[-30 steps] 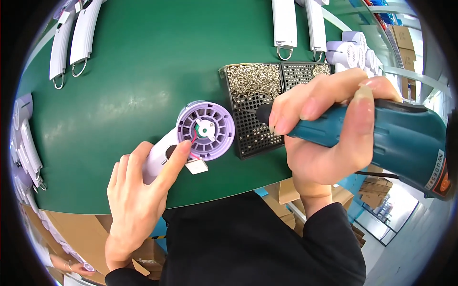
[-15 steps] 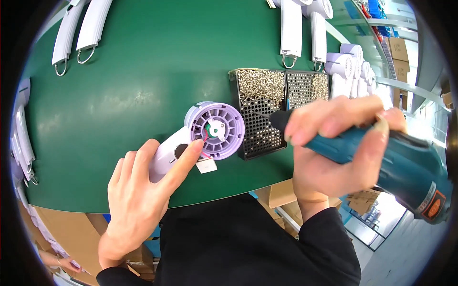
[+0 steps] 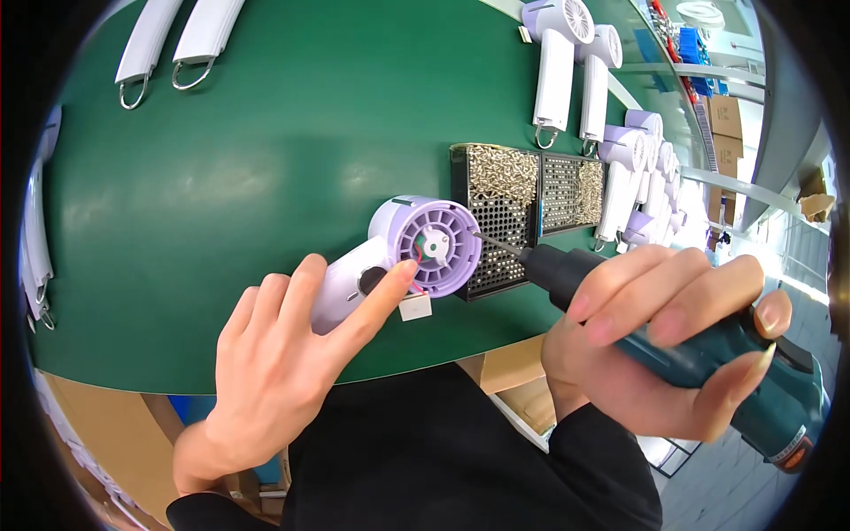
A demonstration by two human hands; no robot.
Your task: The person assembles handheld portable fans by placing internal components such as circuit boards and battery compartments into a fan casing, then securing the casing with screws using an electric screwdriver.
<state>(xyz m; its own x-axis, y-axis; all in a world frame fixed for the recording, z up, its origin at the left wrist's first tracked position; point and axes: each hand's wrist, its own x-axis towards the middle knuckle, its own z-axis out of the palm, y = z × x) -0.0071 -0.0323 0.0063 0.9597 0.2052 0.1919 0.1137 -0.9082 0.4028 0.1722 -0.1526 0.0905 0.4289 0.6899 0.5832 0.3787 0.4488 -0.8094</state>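
Note:
A white and lilac handheld fan (image 3: pixel 398 221) lies on the green table with its round head open, showing a spoked inner frame and a white centre piece. My left hand (image 3: pixel 283 363) grips its handle, one finger stretched to the red wire at the head's edge. A small white block (image 3: pixel 415 307) sits by the wire, just below the head. In my right hand (image 3: pixel 655 345) is a teal and black electric screwdriver (image 3: pixel 567 274), held slanted. Its thin bit reaches the right rim of the fan head; whether it touches, or carries a screw, I cannot tell.
Behind the bit stands a black screw tray (image 3: pixel 503 279) heaped with small screws, beside a second tray (image 3: pixel 567 195). Several more fans (image 3: pixel 555 84) lie at the far right and along the right edge. Two white handles with metal loops (image 3: pixel 204 40) lie far left.
The screwdriver bit has gone from over the screw tray to the fan head's right rim. My left hand keeps its grip on the fan. The whole view has shifted somewhat.

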